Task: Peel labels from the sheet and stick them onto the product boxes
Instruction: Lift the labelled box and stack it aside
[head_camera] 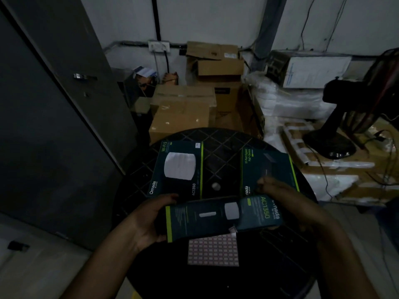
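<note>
A dark product box marked AC1350 [220,217] is held above a round black table [216,134]. My left hand [151,219] grips its left end and my right hand [280,193] grips its right end from behind. Under the box lies a label sheet [213,251] with a pink grid of small labels; one corner of it is curled up by the box. Two more dark boxes lie flat further back: an Omada AC1350 box [179,169] on the left and a switch box [267,167] on the right.
Brown cardboard cartons [183,108] are stacked behind the table. A grey metal cabinet [54,104] stands at the left. White foam packing [291,100], a black fan [345,117] and cables crowd the right side.
</note>
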`<state>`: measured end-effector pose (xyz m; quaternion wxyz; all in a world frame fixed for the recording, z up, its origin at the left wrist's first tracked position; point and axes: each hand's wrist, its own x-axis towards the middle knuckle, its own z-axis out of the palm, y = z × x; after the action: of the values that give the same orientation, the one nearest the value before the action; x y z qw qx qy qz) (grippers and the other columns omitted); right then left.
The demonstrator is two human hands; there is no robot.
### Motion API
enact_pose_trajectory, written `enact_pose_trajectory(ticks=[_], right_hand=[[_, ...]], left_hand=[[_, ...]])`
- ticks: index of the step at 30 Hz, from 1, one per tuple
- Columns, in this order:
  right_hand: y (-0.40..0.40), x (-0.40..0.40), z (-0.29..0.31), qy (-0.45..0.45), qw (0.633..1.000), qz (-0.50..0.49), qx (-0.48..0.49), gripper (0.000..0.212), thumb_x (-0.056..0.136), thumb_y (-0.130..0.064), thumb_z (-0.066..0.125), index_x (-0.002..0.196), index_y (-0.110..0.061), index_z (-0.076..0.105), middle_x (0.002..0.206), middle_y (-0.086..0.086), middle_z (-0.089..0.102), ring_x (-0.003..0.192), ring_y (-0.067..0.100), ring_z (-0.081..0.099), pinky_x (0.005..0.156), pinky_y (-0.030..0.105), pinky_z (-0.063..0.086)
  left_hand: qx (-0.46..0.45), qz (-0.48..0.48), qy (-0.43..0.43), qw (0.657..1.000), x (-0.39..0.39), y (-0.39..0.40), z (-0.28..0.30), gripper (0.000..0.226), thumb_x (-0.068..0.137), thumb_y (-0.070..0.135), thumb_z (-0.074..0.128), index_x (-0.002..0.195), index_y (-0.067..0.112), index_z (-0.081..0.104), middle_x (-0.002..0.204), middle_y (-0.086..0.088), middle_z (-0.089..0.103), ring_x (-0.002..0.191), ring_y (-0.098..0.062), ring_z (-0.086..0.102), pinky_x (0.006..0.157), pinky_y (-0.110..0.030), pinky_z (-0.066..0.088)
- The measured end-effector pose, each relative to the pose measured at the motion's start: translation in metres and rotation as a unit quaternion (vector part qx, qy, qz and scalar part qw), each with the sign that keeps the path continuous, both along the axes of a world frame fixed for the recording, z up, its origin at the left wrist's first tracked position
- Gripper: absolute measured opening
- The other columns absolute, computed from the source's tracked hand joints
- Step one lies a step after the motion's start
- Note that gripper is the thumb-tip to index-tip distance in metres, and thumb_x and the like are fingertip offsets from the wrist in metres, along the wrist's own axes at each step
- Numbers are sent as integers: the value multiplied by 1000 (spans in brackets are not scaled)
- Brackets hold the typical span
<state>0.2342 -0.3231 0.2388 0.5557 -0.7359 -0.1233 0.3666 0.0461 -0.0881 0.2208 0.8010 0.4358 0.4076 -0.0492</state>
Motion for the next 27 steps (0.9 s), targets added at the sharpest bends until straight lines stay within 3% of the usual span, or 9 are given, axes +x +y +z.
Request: enact_pose_trajectory(ticks=[4, 7, 10, 13, 15, 18, 21, 24, 27], right_hand=[[0, -11, 21, -94, 994, 24, 48, 29, 67, -26, 51, 84, -20, 74, 87, -3, 72, 85, 13, 66, 70, 20, 49], [3, -18, 22, -166, 984, 5, 67, 30, 78, -22, 53, 92, -21, 80, 110, 0, 66, 104, 4, 62, 75, 5, 46], [11, -26, 10, -228, 971, 1, 71, 27, 82, -18, 53, 90, -22, 79, 118, -3, 50, 114, -6, 48, 77, 0, 40], [15, -26, -12, -248, 964, 8, 100, 33, 90, -4, 53, 84, -23, 80, 122, -1, 47, 118, -6, 46, 86, 9, 44], [16, -29, -24, -252, 960, 19, 121, 33, 85, -9, 51, 81, -24, 80, 124, 0, 46, 120, -3, 47, 89, 12, 45], [15, -32, -40, -249, 958, 32, 135, 37, 80, -10, 49, 78, -32, 79, 134, -4, 44, 128, -4, 42, 93, 8, 42], [15, -32, -48, -229, 966, 38, 115, 43, 76, -14, 51, 98, -43, 74, 152, -14, 29, 143, -10, 21, 99, 11, 34], [19, -26, -52, -222, 973, 35, 56, 65, 83, -12, 67, 128, -57, 52, 161, -17, 12, 151, 3, -4, 111, 30, 23], [21, -13, -59, -258, 965, 27, 39, 91, 69, -34, 89, 142, -56, 38, 156, -11, 24, 147, 11, 16, 119, 41, 24]], left_hand=[[0, -33, -147, 989, 1, -3, 27, 32, 82, 3, 51, 72, 14, 80, 77, -9, 73, 63, -18, 69, 54, -25, 54], [29, 3, -177, 984, 11, 3, 26, 34, 69, -7, 53, 83, 10, 79, 84, -16, 72, 66, -23, 70, 53, -27, 55], [76, 82, -112, 987, 21, 11, 8, 49, 79, -16, 37, 107, 10, 67, 92, -17, 68, 75, -28, 66, 62, -33, 54], [64, 80, -121, 987, 26, 19, 3, 47, 78, -13, 42, 99, 14, 72, 96, -20, 71, 79, -31, 66, 71, -38, 53], [73, 75, -117, 988, 30, 31, -5, 46, 82, -2, 61, 122, 20, 61, 112, -20, 67, 89, -32, 68, 68, -40, 56], [127, 85, -90, 984, 33, 39, -15, 77, 77, 3, 77, 137, 33, 39, 120, -14, 61, 98, -35, 66, 69, -45, 57], [163, 59, -128, 977, 34, 38, -17, 87, 76, -2, 76, 139, 41, 34, 120, -4, 56, 105, -32, 62, 78, -49, 57], [207, 6, -212, 955, 35, 37, -22, 91, 71, -3, 80, 136, 46, 38, 131, -6, 53, 113, -28, 60, 80, -46, 58], [278, -72, -252, 924, 39, 32, -22, 87, 66, 16, 84, 134, 51, 42, 136, -4, 52, 121, -27, 56, 89, -52, 55]])
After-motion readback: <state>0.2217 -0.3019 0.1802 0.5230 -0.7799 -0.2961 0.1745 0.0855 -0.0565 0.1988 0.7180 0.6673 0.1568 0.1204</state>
